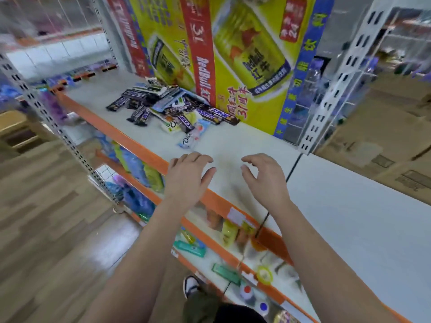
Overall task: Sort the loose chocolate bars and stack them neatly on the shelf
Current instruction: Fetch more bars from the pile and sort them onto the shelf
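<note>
A loose pile of chocolate bars lies on the white shelf board, against a big yellow drinks carton. Most are dark brown bars with blue lettering; a few pale Dove packets lie at the pile's near edge. My left hand hovers over the shelf's front edge with relaxed fingers, holding nothing. My right hand hangs beside it, fingers loosely curled and empty. Both hands are well short of the pile.
The yellow Red Bull carton stands at the back of the shelf. An orange beam edges the shelf front, with perforated grey uprights at either end. Lower shelves hold assorted goods. Cardboard boxes stand to the right.
</note>
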The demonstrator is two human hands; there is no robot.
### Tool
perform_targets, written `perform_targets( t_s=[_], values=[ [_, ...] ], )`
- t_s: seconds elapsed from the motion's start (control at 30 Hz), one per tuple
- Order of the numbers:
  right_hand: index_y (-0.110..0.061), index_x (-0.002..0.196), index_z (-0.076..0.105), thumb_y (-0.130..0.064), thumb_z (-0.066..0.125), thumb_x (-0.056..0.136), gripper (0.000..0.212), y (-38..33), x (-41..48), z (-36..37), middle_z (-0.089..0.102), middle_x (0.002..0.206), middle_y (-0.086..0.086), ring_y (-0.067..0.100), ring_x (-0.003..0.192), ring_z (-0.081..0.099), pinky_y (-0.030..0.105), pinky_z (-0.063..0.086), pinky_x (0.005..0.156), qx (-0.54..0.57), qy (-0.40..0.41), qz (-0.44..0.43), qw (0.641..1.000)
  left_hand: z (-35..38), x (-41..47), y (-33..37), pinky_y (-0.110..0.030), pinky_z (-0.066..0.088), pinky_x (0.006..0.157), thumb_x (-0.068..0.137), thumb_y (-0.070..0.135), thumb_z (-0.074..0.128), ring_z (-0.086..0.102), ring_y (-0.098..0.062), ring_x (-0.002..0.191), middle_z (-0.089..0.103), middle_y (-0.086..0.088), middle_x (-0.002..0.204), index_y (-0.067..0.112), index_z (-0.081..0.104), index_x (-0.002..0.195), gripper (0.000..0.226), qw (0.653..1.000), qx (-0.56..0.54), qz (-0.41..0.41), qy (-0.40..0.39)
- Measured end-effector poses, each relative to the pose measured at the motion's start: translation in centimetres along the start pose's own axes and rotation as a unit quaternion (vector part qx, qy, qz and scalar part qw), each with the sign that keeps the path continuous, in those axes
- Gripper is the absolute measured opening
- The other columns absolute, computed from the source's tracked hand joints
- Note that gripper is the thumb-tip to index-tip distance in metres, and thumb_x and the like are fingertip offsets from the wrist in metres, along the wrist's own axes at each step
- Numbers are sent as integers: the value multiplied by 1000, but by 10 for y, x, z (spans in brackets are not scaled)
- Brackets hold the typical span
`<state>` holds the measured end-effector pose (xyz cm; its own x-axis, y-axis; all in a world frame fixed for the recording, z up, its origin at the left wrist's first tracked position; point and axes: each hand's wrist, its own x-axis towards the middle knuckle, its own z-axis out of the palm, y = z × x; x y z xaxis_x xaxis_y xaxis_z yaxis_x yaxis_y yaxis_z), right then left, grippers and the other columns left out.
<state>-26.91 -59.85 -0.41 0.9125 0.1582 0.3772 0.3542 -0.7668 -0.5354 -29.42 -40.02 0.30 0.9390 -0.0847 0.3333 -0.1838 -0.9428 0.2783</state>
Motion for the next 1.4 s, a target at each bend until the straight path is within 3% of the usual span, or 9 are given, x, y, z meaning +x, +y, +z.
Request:
perform_targets(
  t_s=[0.23, 0.67, 0.87, 1.07, 1.27, 1.4],
  values=[
    [-14, 107, 67, -22, 57, 90, 21, 0, 95, 50, 66, 105, 4, 20, 97, 58, 22, 37, 82, -3, 16, 32, 999, 2, 70, -66, -40, 40, 86, 94, 38, 47, 58, -26, 101, 64, 0, 108, 23, 62, 113, 29, 1000, 7, 7, -6],
    [-4, 101, 67, -12, 52, 92, 19, 11, 212, 105, 67, 101, 14, 28, 93, 58, 32, 43, 75, -70, 4, 52, 996, 15, 166, -137, -40, 35, 89, 93, 31, 51, 52, -25, 107, 61, 1, 110, 23, 63, 108, 21, 999, -34, -13, -33],
    [-7, 100, 66, -14, 47, 93, 21, 22, 230, 129, 67, 103, 13, 29, 96, 55, 37, 44, 82, -168, -29, 99, 980, 30, 201, -157, -38, 40, 84, 91, 33, 53, 58, -23, 100, 65, 4, 105, 25, 63, 105, 19, 997, -54, 44, -37],
    [-9, 120, 58, -22, 57, 90, 32, 21, 232, 132, 56, 119, 14, 33, 111, 48, 39, 37, 93, -213, -49, 190, 957, 40, 231, -166, -41, 41, 87, 91, 29, 54, 57, -25, 102, 64, 2, 106, 23, 64, 106, 19, 989, -88, 103, -67],
    [-15, 120, 54, -34, 62, 87, 39, 20, 226, 129, 56, 121, 9, 29, 116, 47, 39, 39, 93, -197, -52, 284, 937, 48, 263, -165, -41, 47, 90, 92, 22, 53, 59, -24, 105, 67, -2, 111, 18, 65, 112, 24, 972, -108, 176, -111],
    [-9, 119, 51, -23, 68, 84, 42, 8, 217, 118, 55, 117, 13, 31, 112, 48, 40, 39, 91, -126, -37, 314, 940, 58, 278, -155, -38, 48, 89, 94, 21, 48, 59, -20, 103, 68, 0, 111, 19, 65, 114, 26, 959, -83, 233, -137]
  ],
)
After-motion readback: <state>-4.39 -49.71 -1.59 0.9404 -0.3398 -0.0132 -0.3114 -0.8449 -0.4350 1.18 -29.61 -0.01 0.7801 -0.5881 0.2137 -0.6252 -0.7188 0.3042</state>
